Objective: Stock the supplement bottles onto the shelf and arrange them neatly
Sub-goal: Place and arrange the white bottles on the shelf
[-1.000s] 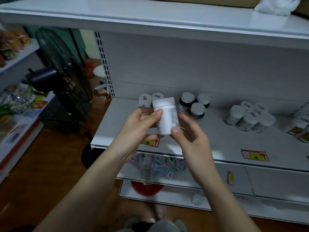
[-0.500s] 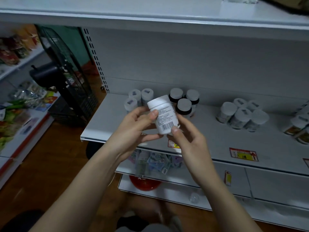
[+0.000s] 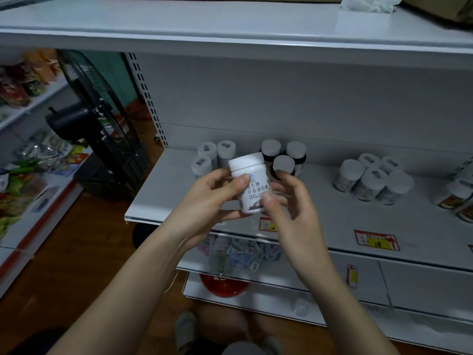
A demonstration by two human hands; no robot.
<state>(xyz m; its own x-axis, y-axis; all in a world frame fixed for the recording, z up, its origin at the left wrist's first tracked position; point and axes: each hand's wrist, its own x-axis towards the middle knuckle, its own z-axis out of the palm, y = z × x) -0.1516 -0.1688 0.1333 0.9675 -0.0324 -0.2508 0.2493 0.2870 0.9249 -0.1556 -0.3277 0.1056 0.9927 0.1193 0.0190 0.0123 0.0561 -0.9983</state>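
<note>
White store shelf (image 3: 179, 190) fills the background as a bottle (image 3: 249, 184), slightly tilted, is held before it; the left hand (image 3: 212, 201) wraps its side, the right hand (image 3: 289, 203) pinches its lower edge. Capped bottles (image 3: 281, 157) stand grouped behind.

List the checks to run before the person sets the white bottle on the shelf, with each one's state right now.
1. Bottle held firmly: ok. The left hand grips the white bottle and the right hand pinches its side.
2. Cap on: ok, the white cap sits on top.
3. Label facing front: ok, the printed side faces the camera.
4. Bottle upright: not ok, it tilts slightly.
5. Landing spot free: ok, bare shelf lies in front of the three white-capped bottles at the left.
6. Same product as that group: cannot tell, their labels do not show.
</note>
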